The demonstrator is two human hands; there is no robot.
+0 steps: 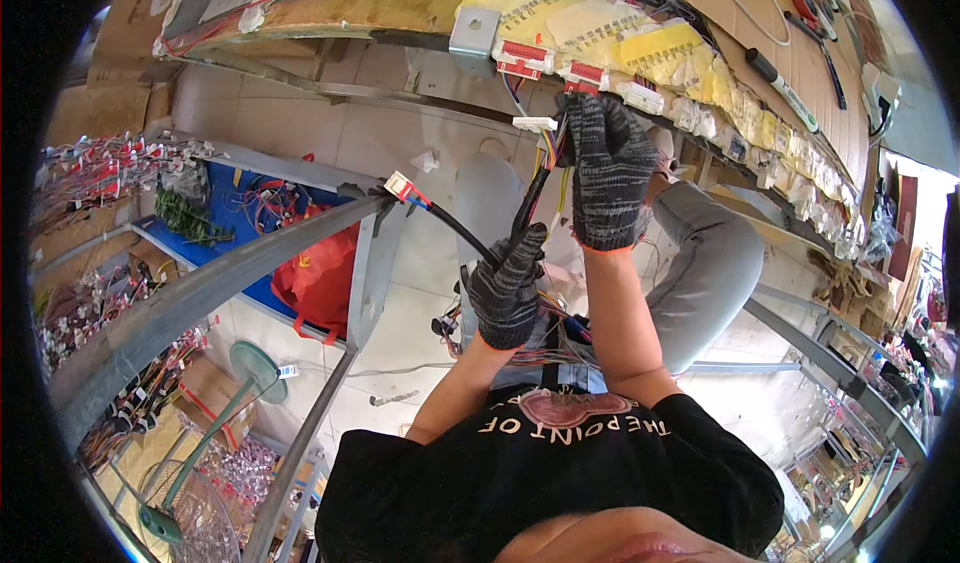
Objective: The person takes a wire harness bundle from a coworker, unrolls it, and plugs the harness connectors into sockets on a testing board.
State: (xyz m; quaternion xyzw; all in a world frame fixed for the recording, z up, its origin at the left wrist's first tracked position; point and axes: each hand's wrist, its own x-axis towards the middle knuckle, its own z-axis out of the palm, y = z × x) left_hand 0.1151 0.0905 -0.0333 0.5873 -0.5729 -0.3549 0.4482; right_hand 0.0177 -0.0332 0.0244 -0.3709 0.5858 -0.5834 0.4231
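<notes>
My left hand point(507, 288), in a dark grey knit glove, is closed around the black-sleeved cable of a wire harness point(466, 231). One branch ends in a small white connector with red and blue wires point(407, 189). Another branch rises to a wider white connector point(535, 123) on thin coloured wires. My right hand point(607, 168), gloved alike, is at the bench edge with its fingertips pinched on harness wires, just below a red-and-white connector holder point(583, 75). Its fingers partly hide the wire ends. A second red-and-white holder point(522, 58) sits to the left.
Yellow taped strips point(570, 18) and a metal bracket point(474, 38) line the bench edge. A marker point(785, 90) lies on cardboard at right. Left are a metal frame bar point(230, 283), a blue tray point(225, 213) with a red bag point(318, 273), and a green fan point(258, 371).
</notes>
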